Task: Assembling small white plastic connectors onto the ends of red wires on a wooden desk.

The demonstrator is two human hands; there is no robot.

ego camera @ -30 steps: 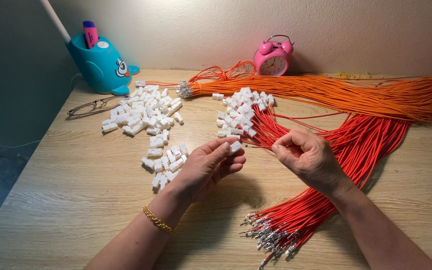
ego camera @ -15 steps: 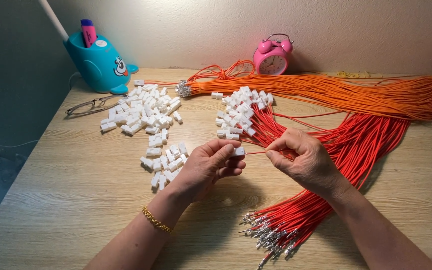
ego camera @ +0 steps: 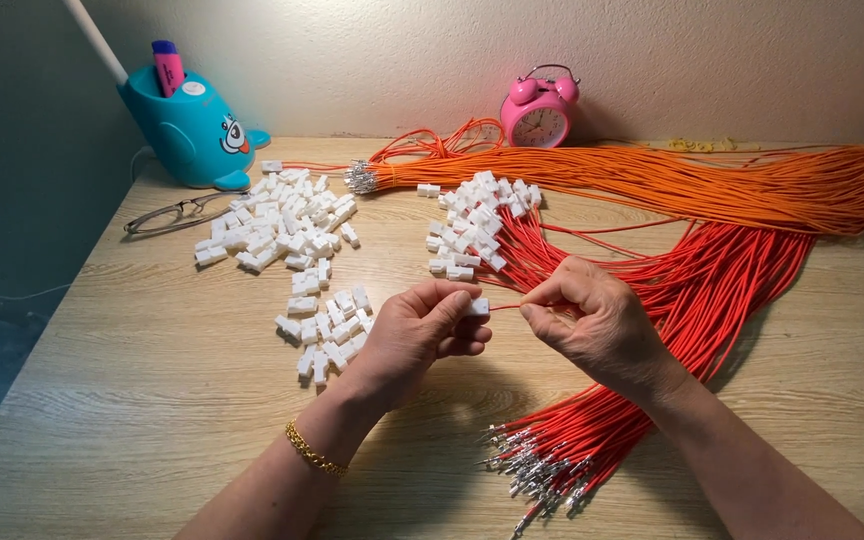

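Observation:
My left hand [ego camera: 420, 335] pinches a small white plastic connector [ego camera: 478, 306] between thumb and fingers. My right hand [ego camera: 597, 322] pinches the end of a thin red wire [ego camera: 505, 307] that meets the connector. The two hands are close together above the wooden table [ego camera: 132, 400]. A bundle of red wires [ego camera: 712, 300] with metal terminals at its near end [ego camera: 537, 470] lies under and beside my right hand. A gold bracelet [ego camera: 312, 452] sits on my left wrist.
Loose white connectors [ego camera: 282, 225] lie in piles at the left, a smaller group [ego camera: 327, 330] near my left hand, others [ego camera: 477, 215] on the red wires. An orange wire bundle [ego camera: 672, 180] runs across the back. A pink alarm clock [ego camera: 539, 108], blue pen holder [ego camera: 192, 125] and glasses [ego camera: 167, 215] stand behind.
My right hand has moved left toward my left hand, bringing the red wire's end up to the white connector. The left hand has stayed in place.

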